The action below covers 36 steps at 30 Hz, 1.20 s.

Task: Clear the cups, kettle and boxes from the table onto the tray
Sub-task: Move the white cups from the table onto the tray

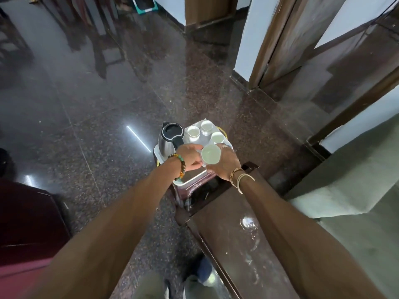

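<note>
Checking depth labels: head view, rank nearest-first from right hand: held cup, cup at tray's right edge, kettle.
1. Held cup, against the right hand.
2. Right-edge cup, just beyond that hand.
3. Kettle, left side of tray.

Kettle (170, 138) fills tray (191, 179) left, cups (193, 132) far right; near edge bare.

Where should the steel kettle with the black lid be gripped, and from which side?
By its black handle, from the near side. The stainless steel kettle stands upright on the white tray with the handle pointing toward the person, next to the left hand; white cups crowd its right.
</note>
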Available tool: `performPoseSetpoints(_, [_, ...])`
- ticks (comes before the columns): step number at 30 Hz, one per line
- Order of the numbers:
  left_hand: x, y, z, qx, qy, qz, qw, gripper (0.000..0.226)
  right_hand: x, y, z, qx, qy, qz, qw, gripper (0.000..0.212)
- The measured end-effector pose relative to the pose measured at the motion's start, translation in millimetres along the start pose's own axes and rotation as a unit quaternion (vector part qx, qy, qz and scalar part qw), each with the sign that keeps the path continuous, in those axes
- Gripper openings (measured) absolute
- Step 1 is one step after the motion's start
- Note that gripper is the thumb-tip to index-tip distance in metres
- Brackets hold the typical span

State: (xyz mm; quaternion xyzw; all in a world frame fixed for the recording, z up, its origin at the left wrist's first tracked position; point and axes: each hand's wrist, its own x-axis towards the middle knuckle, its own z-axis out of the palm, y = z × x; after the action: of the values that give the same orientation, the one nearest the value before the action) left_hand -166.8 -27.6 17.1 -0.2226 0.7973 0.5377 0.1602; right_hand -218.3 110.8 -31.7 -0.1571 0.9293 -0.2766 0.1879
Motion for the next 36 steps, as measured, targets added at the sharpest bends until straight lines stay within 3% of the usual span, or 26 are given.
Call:
performPoseSetpoints(3, [22.2,-1.5,-5.9,0.082,-0.007,-0.050,0.995,0.032,27.2,5.7,7.7,-0.005,-0.008,0.017,1.000,0.077])
performPoseSetpoints(4, [30.5,-1.9,-9.1,0.186,-0.022,-0.011,0.982,0.030,36.8,8.3,11.1,-0.004,-0.009,0.023,1.000,0.077])
performPoseSetpoints(6, [52.4,0.5,-12.4,0.219,-0.027,-0.025,0.975,0.033,53.5,12.9,18.6,-0.007,-0.012,0.041,0.999,0.080])
performPoseSetpoints(12, [131.4,-20.1,-0.2,0.067,-0.031,-0.120,0.990,0.044,109.9,32.6,51.8,-0.008,-0.035,0.068,0.997,0.084])
performPoseSetpoints(16, [177.5,-37.6,9.5,0.207,-0.037,-0.104,0.972,0.038,142.2,47.7,78.2,0.004,-0.045,0.083,0.995,0.084])
performPoseSetpoints(18, [193.6,-42.3,11.0,0.296,-0.066,-0.057,0.951,0.037,155.2,52.5,87.4,0.008,-0.050,0.096,0.994,0.084])
performPoseSetpoints(20, [209.4,-44.9,13.2,0.318,-0.092,-0.055,0.942,0.038,171.1,57.6,96.7,0.006,-0.057,0.100,0.993,0.083])
performPoseSetpoints(23, [225.9,-40.8,8.1,0.250,-0.060,-0.101,0.961,0.039,189.4,60.7,106.8,0.004,-0.055,0.117,0.992,0.080])
performPoseSetpoints(28, [250.1,-37.1,10.4,0.380,-0.101,-0.065,0.917,0.039,207.0,65.0,120.8,0.007,-0.048,0.135,0.990,0.067])
performPoseSetpoints(36, [268.7,-40.8,14.4,0.480,-0.123,-0.039,0.868,0.040,221.2,72.9,135.9,0.011,-0.054,0.139,0.989,0.054])
